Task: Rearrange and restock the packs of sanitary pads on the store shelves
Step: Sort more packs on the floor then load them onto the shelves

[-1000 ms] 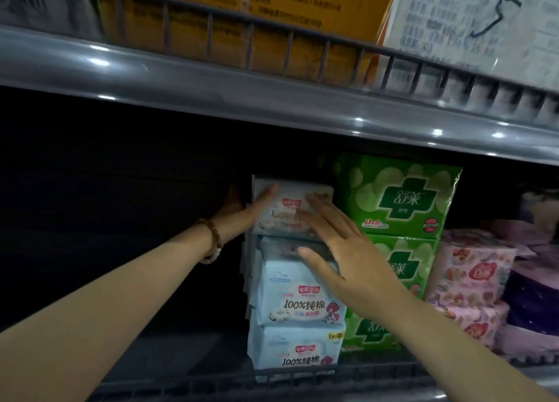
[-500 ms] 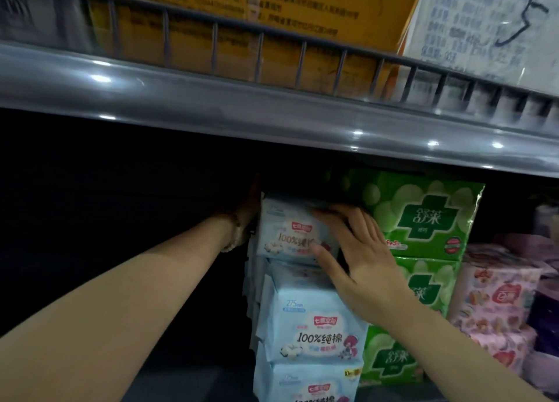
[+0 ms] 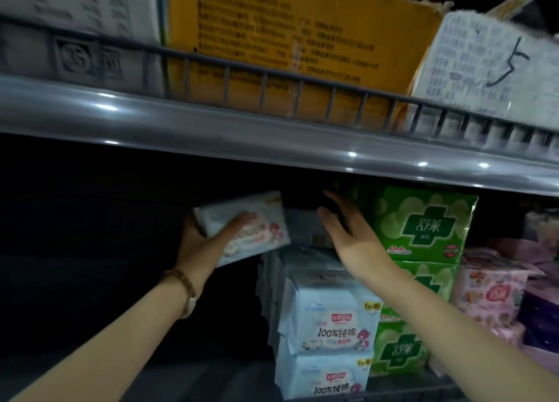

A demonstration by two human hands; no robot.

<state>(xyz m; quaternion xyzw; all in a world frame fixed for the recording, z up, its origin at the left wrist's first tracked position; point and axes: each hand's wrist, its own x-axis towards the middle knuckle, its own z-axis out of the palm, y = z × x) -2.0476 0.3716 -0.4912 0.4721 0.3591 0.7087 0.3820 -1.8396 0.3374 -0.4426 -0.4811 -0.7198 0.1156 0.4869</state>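
**A:** Where is the pack right now?

**B:** In the left hand [image 3: 205, 244]. The pale blue pack [image 3: 257, 232] is held tilted in the dark space under the upper shelf [image 3: 272, 129].

**A:** How do those fingers sit?

**B:** They are clamped on it. The thumb lies across the printed front and the other fingers are hidden behind the pack.

**A:** And the right hand [image 3: 348, 232]?

**B:** It holds nothing. The fingers are straight and a little apart, the thumb is spread off to the left, and the tips reach into the dark gap.

**A:** What lies around those fingers?

**B:** Just right of them are the green packs [image 3: 423, 223], piled one on another. The hand seems to brush the top one's left edge (hard to be sure in this dim light). Below the palm is a stack of blue packs [image 3: 326, 326] with the same print as the held one. The held pack is left of the right thumb and up-left of the stack's top. I cannot tell whether its lower corner touches the stack.

**A:** Anything else?

**B:** A beaded bracelet [image 3: 181, 283] sits on the left wrist. Pink packs [image 3: 490, 292] lie beyond the green ones. A cardboard box [image 3: 302, 38] stands above, behind a wire rail [image 3: 272, 78].
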